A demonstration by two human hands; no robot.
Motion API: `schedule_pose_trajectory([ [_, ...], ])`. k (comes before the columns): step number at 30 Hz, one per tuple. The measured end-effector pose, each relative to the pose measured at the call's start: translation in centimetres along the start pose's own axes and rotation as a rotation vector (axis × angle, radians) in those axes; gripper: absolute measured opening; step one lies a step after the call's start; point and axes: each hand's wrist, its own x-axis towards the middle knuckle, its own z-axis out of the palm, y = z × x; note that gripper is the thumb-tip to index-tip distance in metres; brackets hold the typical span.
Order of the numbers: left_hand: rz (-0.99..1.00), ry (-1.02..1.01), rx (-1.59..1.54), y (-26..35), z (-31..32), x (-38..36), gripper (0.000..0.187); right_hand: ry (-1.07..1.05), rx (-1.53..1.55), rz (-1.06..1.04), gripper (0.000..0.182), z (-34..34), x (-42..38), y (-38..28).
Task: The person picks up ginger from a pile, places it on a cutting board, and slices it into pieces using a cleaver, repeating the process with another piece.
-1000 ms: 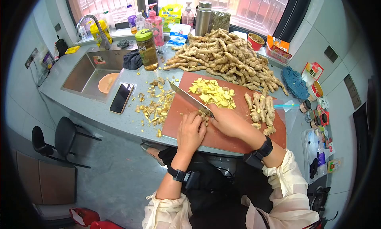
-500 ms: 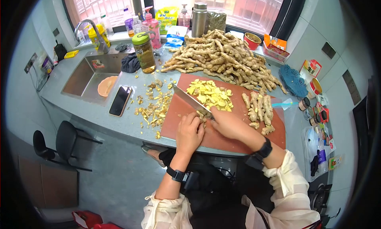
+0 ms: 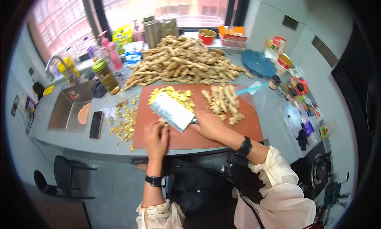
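My right hand is wrapped round the black handle of a cleaver, whose broad blade lies tilted flat-side up over the red-brown cutting board. At the board's left part, my left hand has its fingers bent round a small piece of ginger, mostly hidden by the fingers and blade. Yellow ginger slices lie behind the blade. Several whole ginger roots rest on the board's right part. Peelings and scraps are scattered on the counter left of the board.
Behind the board is a large ginger heap. To the left are a phone, a green-lidded bottle and the sink. A blue woven tray and jars stand at the right.
The view has shifted right. The cleaver has turned from edge-down beside the left fingers to showing its broad flat side, and it has moved slightly away from the ginger piece.
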Motion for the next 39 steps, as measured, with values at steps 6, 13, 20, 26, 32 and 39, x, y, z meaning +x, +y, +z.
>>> schedule_pose_trajectory([
  [6, 0.01, -0.024, -0.008, 0.2, -0.3, 0.0, 0.011, 0.145, 0.204, -0.189, 0.044, -5.7, -4.2, 0.4],
  [13, 0.016, -0.052, -0.009, -0.9, -0.1, -0.3, 0.013, 0.609, 0.823, -0.985, 0.032, -24.0, -18.1, -3.1],
  [20, -0.007, -0.072, -0.08, -2.5, 0.3, -0.5, 0.012, 0.529, 0.83, -1.019, 0.013, -26.1, -22.7, -4.3],
  [26, -0.03, -0.141, -0.208, -3.9, 0.6, -0.6, 0.014, 0.441, 0.919, -0.703, 0.015, -26.3, -25.4, 2.9],
  [32, -0.069, -0.08, -0.183, -2.6, 0.6, -0.6, 0.012, 1.057, 0.497, 0.391, 0.012, -24.0, -29.7, 13.5],
  [39, -0.012, -0.081, -0.121, -2.4, 0.4, -0.5, 0.011, 0.789, -0.34, 0.908, 0.03, -19.3, -32.2, 20.9],
])
